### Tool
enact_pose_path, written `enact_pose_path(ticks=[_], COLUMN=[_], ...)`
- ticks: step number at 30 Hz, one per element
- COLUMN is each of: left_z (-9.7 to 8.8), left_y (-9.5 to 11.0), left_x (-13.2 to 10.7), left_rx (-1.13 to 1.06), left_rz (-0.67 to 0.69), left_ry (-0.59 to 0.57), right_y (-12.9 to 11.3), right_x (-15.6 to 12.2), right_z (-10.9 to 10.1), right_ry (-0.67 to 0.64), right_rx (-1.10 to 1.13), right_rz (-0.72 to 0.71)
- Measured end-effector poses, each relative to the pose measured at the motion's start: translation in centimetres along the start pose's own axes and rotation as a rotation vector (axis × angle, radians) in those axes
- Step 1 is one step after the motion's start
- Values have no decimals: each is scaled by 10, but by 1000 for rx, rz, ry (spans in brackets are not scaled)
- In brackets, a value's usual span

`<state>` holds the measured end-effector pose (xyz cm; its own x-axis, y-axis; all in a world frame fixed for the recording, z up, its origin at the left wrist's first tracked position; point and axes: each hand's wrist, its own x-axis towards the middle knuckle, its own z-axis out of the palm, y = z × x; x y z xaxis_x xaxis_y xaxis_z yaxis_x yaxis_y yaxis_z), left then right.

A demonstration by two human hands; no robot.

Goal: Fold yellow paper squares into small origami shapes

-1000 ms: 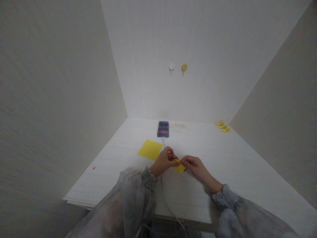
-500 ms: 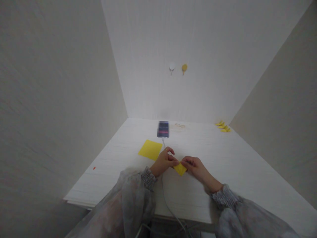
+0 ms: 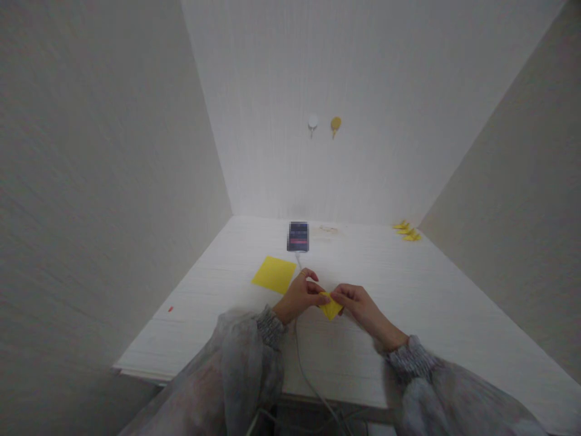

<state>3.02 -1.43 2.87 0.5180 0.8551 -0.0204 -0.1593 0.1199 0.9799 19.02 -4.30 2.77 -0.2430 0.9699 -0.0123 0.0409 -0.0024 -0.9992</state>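
Note:
A small folded piece of yellow paper (image 3: 331, 308) is pinched between my two hands above the white table. My left hand (image 3: 301, 295) grips its left upper edge with thumb and fingers. On the right side, my right hand (image 3: 355, 300) presses the paper between thumb and index finger. The fingertips of both hands nearly meet at the top of the fold and cover part of it. Just beyond my left hand lies a flat yellow sheet (image 3: 274, 274), partly behind the wrist.
A phone-like device with a blurred screen (image 3: 298, 237) stands near the back wall, its white cable (image 3: 300, 354) running down past my left hand. Several yellow folded paper pieces (image 3: 407, 231) sit at the back right. A small red bit (image 3: 170, 309) lies left. Two hooks (image 3: 335, 124) hang on the wall.
The folded paper has shifted slightly between my fingers, and my right thumb and fingers have moved a little over its upper edge. The view has moved slightly; the other things stay put.

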Motion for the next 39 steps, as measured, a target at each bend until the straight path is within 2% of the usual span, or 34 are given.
enact_pose_path(ticks=[9,18,21,26,28,32,39], left_z=[-1,1,0,-3,-3,-2,-1], left_y=[-2,2,3,3,2,1,0], left_x=[0,-1,-1,-1,-2,-1,-2], left_rx=[0,-48,-39,-31,-17,-1,55], left_rz=[-6,81,93,59,49,53,31], left_ry=[0,-68,-55,-45,-40,-32,-68], right_y=[4,-1,-3,-8,-10,-8,5], right_x=[1,0,-2,-7,-7,-5,0], right_z=[3,0,1,3,3,2,2], right_ry=[-36,65,93,131,159,192,93], right_rx=[36,-21,-120,-401,-457,-324,112], right_rz=[22,-42,-110,-346,-360,-258,-36])
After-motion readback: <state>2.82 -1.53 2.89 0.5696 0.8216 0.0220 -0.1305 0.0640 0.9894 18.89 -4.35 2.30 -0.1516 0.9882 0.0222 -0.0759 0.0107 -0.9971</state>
